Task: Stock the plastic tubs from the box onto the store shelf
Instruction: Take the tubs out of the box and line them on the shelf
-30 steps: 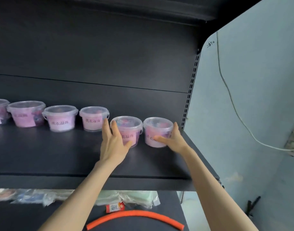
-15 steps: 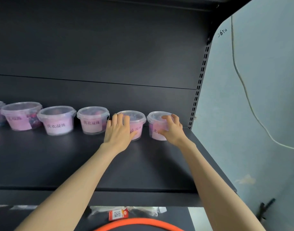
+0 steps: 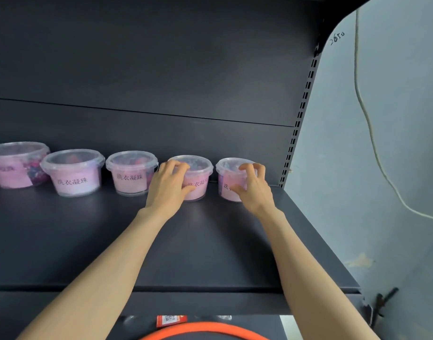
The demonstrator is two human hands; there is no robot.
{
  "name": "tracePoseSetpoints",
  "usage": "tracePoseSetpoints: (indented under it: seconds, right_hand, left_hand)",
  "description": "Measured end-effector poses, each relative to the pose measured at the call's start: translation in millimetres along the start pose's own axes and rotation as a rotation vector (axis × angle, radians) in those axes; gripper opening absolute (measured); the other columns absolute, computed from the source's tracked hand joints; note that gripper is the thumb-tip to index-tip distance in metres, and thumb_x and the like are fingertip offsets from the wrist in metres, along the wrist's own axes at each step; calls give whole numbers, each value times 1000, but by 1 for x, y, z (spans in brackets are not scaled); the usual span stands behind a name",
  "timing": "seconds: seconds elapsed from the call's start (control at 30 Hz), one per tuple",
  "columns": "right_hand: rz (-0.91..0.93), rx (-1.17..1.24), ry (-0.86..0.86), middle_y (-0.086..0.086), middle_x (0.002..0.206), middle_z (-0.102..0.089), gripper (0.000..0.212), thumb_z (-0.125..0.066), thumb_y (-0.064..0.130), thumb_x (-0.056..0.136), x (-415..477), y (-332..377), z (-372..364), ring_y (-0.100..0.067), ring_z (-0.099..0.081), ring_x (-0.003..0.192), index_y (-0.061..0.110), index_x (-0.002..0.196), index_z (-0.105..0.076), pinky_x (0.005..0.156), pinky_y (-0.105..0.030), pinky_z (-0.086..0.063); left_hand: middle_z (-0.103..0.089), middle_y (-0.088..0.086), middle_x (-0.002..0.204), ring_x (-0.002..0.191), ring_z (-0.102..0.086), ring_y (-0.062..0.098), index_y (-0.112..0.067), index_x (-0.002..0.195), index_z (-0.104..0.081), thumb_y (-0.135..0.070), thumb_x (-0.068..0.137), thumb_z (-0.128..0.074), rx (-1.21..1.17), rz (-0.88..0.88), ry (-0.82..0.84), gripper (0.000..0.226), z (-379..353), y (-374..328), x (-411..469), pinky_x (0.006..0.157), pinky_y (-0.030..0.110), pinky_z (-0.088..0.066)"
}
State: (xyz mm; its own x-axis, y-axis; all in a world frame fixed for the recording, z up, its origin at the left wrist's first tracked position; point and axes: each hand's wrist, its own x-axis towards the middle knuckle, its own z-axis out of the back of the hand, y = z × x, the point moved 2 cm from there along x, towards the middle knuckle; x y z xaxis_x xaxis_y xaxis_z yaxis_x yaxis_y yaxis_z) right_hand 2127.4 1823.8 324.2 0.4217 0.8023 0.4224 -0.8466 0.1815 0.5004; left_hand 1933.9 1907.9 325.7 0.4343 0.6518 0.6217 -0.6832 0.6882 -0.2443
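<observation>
Five upright tubs line the shelf's far side, their readable labels, 洗衣凝珠, facing near. Left grip clasps the fourth tub, and right grip clasps the rightmost tub.

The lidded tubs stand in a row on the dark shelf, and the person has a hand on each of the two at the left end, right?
Wrong end. The head view shows the left hand on the second tub from the right and the right hand on the rightmost tub, at the row's right end.
</observation>
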Motion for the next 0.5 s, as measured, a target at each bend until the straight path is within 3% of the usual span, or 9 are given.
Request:
tracePoseSetpoints:
  seconds: [0.23,0.4,0.5]
  right_hand:
    - [-20,-18,32,-8,146,-19,41,-57,22,92,-1,3,-1,-41,-55,98,20,127,-37,82,-44,-46]
    - [-68,-77,76,-9,153,-9,44,-54,23,94,-6,10,4,-45,-56,97,22,133,-33,78,-42,-44]
    - [-96,-144,118,-11,157,-1,52,-52,24,95,-17,17,14,-48,-56,101,25,140,-27,81,-43,-43]
  left_hand:
    - [-43,8,131,123,-37,27,-7,122,-47,-18,86,-64,-45,38,25,42,-2,-2,-1,88,40,-44]
    - [-19,9,153,145,-3,24,-6,136,-31,-19,94,-52,-10,45,129,49,-2,-6,-5,100,42,-39]
    - [-13,11,155,143,-10,26,-7,141,-25,-22,94,-50,34,28,135,55,10,-11,-11,102,39,-36]
